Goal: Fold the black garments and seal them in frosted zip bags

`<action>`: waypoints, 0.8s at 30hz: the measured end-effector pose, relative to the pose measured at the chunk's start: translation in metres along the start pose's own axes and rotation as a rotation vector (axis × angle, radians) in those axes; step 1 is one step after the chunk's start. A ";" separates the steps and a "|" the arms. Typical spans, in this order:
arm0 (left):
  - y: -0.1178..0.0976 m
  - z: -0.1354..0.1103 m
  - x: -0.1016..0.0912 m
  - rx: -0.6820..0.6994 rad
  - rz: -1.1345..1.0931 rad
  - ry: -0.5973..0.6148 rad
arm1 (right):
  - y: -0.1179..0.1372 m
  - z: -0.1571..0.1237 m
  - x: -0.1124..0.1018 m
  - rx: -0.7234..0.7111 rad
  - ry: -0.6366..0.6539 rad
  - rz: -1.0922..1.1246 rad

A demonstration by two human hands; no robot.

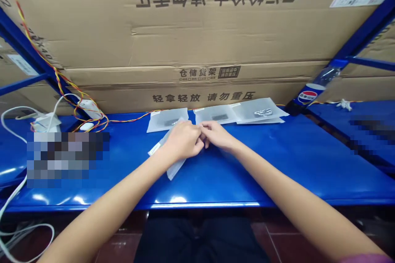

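My left hand (pixel 184 139) is closed over a frosted plastic bag (pixel 175 169), which slants beneath it with a white label strip on its left edge. My right hand (pixel 215 134) meets the left at the fingertips, its fingers pinched together; whatever is between them is hidden. Behind my hands lies a second frosted bag (pixel 157 121) with a dark item inside. To its right are another frosted bag (pixel 203 116) with a dark flat item and a frosted bag (pixel 247 111) holding a dark coiled piece; these two overlap.
The blue shelf (pixel 277 172) has a large cardboard box (pixel 197 37) along its back. A bottle (pixel 311 92) leans by the right blue post. Twisted wires (pixel 66 86), a white power strip (pixel 91 109) and white cables (pixel 21 111) gather at left, beside a blurred-out patch.
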State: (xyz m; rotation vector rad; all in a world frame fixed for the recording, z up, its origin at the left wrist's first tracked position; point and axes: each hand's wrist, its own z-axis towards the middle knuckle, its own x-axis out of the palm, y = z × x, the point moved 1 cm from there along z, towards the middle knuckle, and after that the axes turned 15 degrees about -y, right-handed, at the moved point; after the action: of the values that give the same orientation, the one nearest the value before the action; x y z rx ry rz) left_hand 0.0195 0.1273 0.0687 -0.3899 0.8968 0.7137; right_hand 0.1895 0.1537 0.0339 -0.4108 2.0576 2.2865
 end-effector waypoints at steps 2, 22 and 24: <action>0.006 0.009 0.003 -0.042 -0.071 -0.029 | 0.000 0.010 0.005 0.037 -0.012 0.021; 0.054 -0.011 0.016 -0.461 -0.506 0.109 | -0.015 0.002 0.017 0.053 -0.067 0.066; 0.057 -0.011 0.015 -0.464 -0.550 0.131 | -0.012 -0.001 0.018 0.048 -0.067 0.054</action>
State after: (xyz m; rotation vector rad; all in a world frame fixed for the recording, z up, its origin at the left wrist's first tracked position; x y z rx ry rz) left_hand -0.0207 0.1672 0.0489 -1.0603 0.6908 0.3788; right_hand 0.1751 0.1521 0.0184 -0.2764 2.1114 2.2424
